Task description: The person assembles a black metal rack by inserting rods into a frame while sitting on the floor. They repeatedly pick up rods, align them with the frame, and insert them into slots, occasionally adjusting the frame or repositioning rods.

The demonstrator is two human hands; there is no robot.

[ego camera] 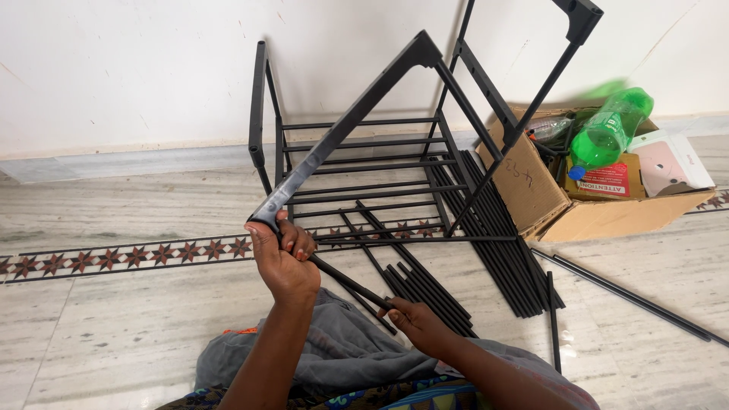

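Observation:
My left hand (281, 254) grips the near end of a long black plastic side bar (345, 125) that slants up toward the wall. My right hand (414, 323) holds a thin black rod (349, 282) whose far end meets the bar at my left hand. Behind them stands a partly built black rack (380, 163) of rods and side rails on the marble floor. A bundle of loose black rods (497, 243) lies to the right of the rack.
An open cardboard box (600, 216) at the right holds a green plastic bottle (607, 133), a clear bottle and small cartons. A single rod (638, 298) lies on the floor near it. A white wall runs behind. Grey cloth covers my lap.

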